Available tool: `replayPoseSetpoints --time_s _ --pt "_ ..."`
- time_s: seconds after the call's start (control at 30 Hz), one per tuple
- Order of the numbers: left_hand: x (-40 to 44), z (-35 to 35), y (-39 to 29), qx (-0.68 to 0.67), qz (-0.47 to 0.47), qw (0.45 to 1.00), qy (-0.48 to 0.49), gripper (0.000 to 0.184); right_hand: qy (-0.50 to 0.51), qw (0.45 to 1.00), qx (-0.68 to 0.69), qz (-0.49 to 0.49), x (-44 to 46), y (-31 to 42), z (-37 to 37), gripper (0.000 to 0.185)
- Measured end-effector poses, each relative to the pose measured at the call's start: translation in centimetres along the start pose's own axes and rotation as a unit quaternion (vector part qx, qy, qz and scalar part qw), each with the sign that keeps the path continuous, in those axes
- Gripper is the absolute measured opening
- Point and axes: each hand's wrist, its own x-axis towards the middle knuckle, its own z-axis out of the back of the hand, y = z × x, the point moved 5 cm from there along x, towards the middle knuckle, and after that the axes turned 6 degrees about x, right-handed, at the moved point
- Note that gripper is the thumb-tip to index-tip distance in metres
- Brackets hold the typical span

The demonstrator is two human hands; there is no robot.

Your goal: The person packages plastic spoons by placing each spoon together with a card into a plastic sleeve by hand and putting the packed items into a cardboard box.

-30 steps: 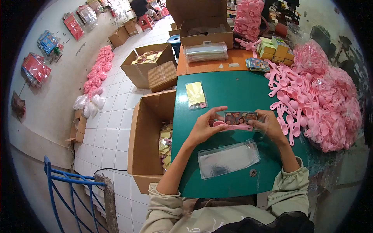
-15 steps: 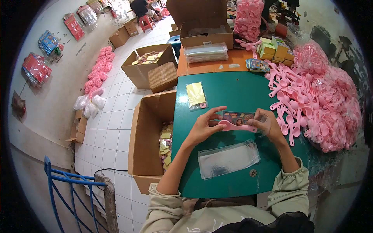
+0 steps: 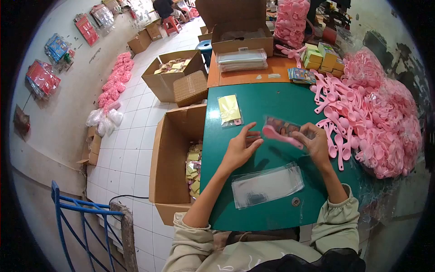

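My right hand (image 3: 316, 141) grips a pink spoon (image 3: 282, 135) together with a dark printed card (image 3: 277, 123), above the green table. They are slightly blurred, and clear plastic seems to surround them. Just left of them, my left hand (image 3: 241, 148) is open with its fingers apart and nothing in it. A stack of clear plastic bags (image 3: 267, 186) lies on the table in front of me. Beyond my left hand rests a filled clear packet (image 3: 230, 110) with a yellow card and a bit of pink showing. Loose pink spoons (image 3: 337, 113) are heaped right of my right hand.
An open cardboard box (image 3: 174, 136) with yellow-and-pink packets stands against the table's left edge. Big bags of pink spoons (image 3: 394, 127) bulge at the right. Small yellow boxes (image 3: 319, 56), printed cards (image 3: 301, 76) and more clear bags (image 3: 241, 60) sit at the back.
My left hand has let go of the spoon and card and moved slightly away. In my right hand they have tilted, with the left end raised.
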Motion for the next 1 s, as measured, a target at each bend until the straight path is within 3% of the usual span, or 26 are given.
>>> replayPoseSetpoints --time_s 0.03,0.1,0.13,0.23,0.47,0.87,1.0 --pt "-0.2 0.0 0.1 0.037 0.009 0.999 -0.022 0.060 0.024 0.999 -0.002 0.033 0.0 0.6 -0.6 0.017" --pt "-1.1 -1.1 -0.4 -0.150 0.093 0.982 0.065 0.064 0.072 0.993 -0.005 0.098 -0.4 2.4 -1.9 0.028" --pt "-1.6 -1.7 -1.0 -0.241 0.133 0.955 0.108 0.066 0.163 0.982 0.009 0.097 -0.7 2.6 -2.5 0.044" --pt "-2.0 -1.5 -1.4 -0.223 0.192 0.950 0.100 0.067 0.211 0.964 -0.077 0.144 -1.5 3.6 -3.7 0.046" --pt "-2.6 -1.5 -1.3 -0.166 0.156 0.954 0.195 0.066 0.210 0.930 -0.245 0.174 -3.0 2.5 -5.9 0.023" --pt "-2.9 -1.9 -1.4 -0.126 0.156 0.963 0.179 0.059 0.250 0.928 -0.244 0.127 -3.8 1.3 -7.4 0.018" --pt "-2.4 -2.0 -1.6 -0.124 0.168 0.968 0.139 0.053 0.187 0.890 -0.330 0.254 -4.7 2.3 -8.0 0.016"
